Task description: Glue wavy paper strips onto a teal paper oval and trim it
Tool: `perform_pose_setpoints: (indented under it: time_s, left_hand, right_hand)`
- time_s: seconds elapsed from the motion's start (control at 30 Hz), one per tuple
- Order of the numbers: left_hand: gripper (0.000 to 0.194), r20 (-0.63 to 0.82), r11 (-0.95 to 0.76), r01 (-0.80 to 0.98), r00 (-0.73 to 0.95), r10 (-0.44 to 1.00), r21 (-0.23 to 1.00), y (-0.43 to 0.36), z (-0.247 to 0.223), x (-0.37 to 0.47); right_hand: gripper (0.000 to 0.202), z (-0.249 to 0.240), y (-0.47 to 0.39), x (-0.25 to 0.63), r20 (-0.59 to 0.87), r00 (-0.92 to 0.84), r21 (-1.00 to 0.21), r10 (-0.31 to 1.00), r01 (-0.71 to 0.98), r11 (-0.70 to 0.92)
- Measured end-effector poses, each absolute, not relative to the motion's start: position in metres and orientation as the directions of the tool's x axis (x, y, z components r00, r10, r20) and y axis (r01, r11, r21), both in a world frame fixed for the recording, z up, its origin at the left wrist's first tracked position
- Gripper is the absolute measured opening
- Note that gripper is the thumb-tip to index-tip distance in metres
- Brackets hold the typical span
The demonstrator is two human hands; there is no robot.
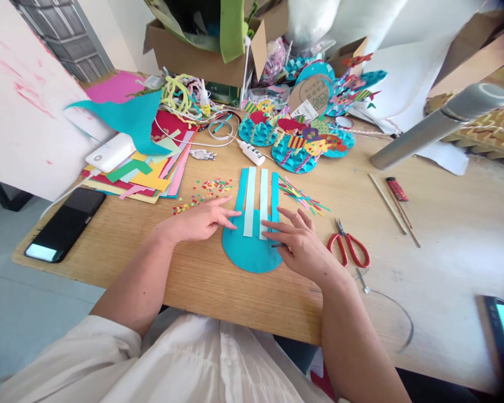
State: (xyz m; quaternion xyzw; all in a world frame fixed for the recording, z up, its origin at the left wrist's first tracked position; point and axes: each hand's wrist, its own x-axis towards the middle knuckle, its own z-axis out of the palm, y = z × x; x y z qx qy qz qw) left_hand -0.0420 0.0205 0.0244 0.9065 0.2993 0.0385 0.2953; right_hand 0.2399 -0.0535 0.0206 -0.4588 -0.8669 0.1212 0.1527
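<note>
A round blue piece of paper (252, 258) lies flat on the table in front of me. Two pale mint strips (249, 196) and two blue strips (275, 190) run lengthwise from it, their near ends overlapping the round. My left hand (204, 218) rests palm down with fingers spread, its fingertips on the left edge of the blue paper. From the right, my right hand (300, 238) presses extended fingertips on the right-hand strips. A thin dark pen-like tool (277, 245) pokes out by its thumb; most of it is hidden under the hand.
Confetti (212, 187) and thin coloured paper strips (304, 196) flank the blue paper. Red-handled scissors (348, 246), a glue bottle (252, 152) and a grey tumbler (437, 129) stand or lie around. Decorated blue crafts (296, 154), a paper stack (147, 173) and a phone (65, 224) are also there.
</note>
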Motion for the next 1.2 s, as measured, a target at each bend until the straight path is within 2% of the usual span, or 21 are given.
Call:
perform_pose_setpoints:
  time_s: [0.53, 0.87, 1.2]
  left_hand:
    - [0.049, -0.092, -0.650, 0.525, 0.812, 0.577, 0.549, 0.021, 0.025, -0.043]
    - [0.048, -0.101, -0.653, 0.539, 0.806, 0.583, 0.532, 0.023, 0.023, -0.042]
    - [0.046, -0.100, -0.644, 0.533, 0.807, 0.582, 0.549, 0.023, 0.022, -0.043]
  right_hand:
    - [0.046, 0.025, -0.051, 0.256, 0.194, -0.491, -0.354, 0.849, 0.773, 0.527]
    - [0.045, 0.020, -0.053, 0.262, 0.129, -0.505, -0.358, 0.853, 0.779, 0.515]
    - [0.043, 0.019, -0.053, 0.262, 0.137, -0.497, -0.365, 0.857, 0.779, 0.510]
